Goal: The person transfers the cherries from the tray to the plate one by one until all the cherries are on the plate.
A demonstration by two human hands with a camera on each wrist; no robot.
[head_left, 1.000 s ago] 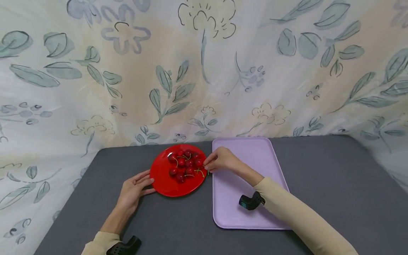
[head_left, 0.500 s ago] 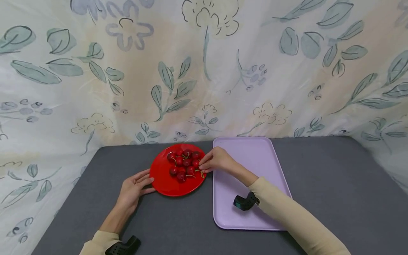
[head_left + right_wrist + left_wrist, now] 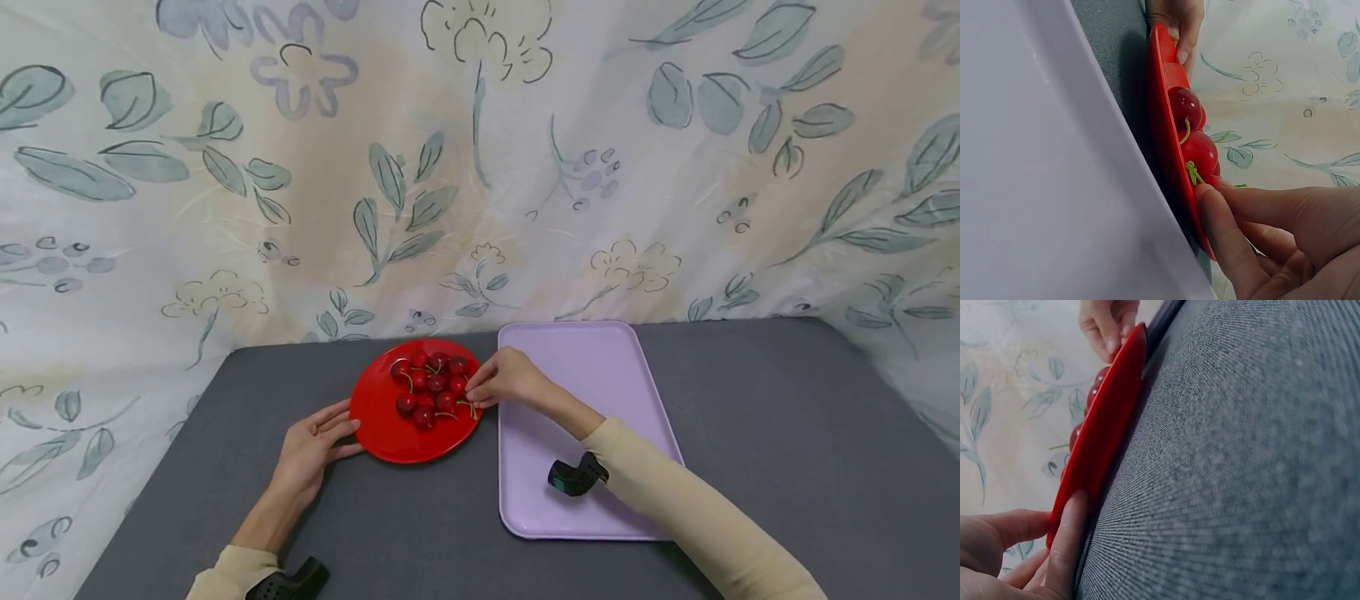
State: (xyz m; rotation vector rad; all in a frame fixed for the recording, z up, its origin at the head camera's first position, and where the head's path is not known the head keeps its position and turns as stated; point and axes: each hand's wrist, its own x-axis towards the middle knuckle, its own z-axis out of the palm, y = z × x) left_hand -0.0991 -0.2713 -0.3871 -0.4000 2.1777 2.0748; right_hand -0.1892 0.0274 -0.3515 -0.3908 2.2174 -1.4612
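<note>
A round red plate (image 3: 397, 437) carries several dark red cherries (image 3: 437, 382) with green stems, heaped towards its far right part. At its left rim my left hand (image 3: 306, 450) holds on, thumb on the upper side and fingers under the edge, as the left wrist view shows. My right hand (image 3: 516, 377) is over the right rim, thumb and fingertips pinched together at a cherry there. In the right wrist view a green stem (image 3: 1194, 172) sticks out by those fingertips, close to a bright red cherry (image 3: 1199, 149); the pinched cherry is mostly hidden.
A pale purple tray (image 3: 581, 358) lies just right of the plate, under my right forearm. Both stand on a dark grey tabletop (image 3: 765, 417). Behind it hangs a floral cloth (image 3: 510, 167). Each wrist wears a black camera (image 3: 577, 475).
My right hand has moved slightly left, from the plate's right edge in over the rim beside the cherries, and has since stayed there. The left hand keeps its hold on the plate.
</note>
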